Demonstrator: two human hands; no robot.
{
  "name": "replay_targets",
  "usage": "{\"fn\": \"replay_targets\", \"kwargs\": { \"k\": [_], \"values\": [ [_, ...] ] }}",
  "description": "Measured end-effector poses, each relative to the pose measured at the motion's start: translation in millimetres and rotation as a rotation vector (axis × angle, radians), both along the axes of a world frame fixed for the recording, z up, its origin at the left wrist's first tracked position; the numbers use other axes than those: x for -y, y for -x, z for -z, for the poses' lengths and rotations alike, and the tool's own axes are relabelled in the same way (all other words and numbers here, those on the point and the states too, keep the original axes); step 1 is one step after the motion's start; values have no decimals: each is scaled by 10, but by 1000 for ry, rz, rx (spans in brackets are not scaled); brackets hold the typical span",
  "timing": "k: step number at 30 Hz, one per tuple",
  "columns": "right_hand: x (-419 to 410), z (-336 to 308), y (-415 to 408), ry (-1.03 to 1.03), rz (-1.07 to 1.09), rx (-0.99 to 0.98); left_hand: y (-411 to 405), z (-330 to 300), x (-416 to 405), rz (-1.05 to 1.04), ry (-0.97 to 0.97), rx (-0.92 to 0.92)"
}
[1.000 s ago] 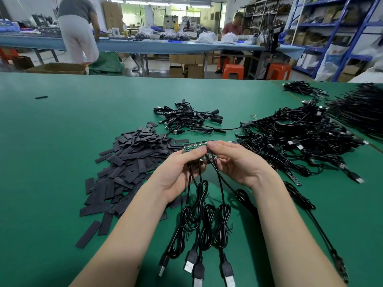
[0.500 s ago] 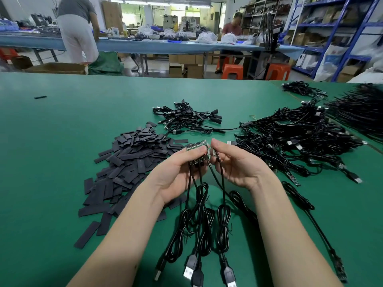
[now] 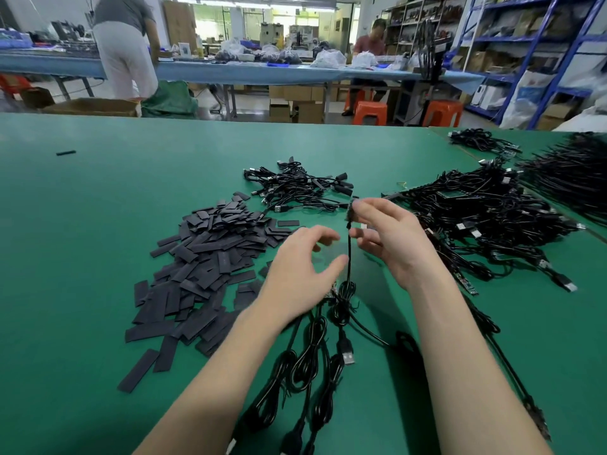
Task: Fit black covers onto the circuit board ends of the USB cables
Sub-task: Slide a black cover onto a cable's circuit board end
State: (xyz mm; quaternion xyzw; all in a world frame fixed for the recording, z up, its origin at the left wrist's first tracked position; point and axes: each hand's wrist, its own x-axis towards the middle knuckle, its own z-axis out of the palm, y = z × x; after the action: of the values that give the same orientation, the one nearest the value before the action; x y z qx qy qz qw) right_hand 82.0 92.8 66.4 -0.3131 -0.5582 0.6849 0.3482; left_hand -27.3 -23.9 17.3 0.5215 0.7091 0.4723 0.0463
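One cable is held up by the right hand above a green surface spread with covers and cables.

The circuit board end of a thin black cable is pinched between the thumb and fingers of the right hand, and the cord hangs straight down to a coiled bundle with a silver plug. The left hand is held just beside the cord with its fingers spread and relaxed, nothing gripped. About three more coiled cables are laid on the surface under the forearms. A loose heap of flat, matte black rectangular covers, too many to count, is spread to the left. A small tangle of cables is seen behind the hands, and a larger tangled pile to the right.
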Motion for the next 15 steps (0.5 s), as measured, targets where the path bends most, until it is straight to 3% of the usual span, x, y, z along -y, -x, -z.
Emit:
{"fn": "replay_targets", "kwargs": {
  "k": [4,7,11,15],
  "values": [
    [42,45,56,-113,-55,82,-118,-6,-118,27,-59,543],
    [76,43,98,-183,-68,119,-152,36,-168,29,-132,820],
    [163,10,173,-308,-54,169,-133,62,-180,50,-260,1008],
    [269,-118,281,-587,47,274,-100,99,-183,16,-311,995]
  ]
}}
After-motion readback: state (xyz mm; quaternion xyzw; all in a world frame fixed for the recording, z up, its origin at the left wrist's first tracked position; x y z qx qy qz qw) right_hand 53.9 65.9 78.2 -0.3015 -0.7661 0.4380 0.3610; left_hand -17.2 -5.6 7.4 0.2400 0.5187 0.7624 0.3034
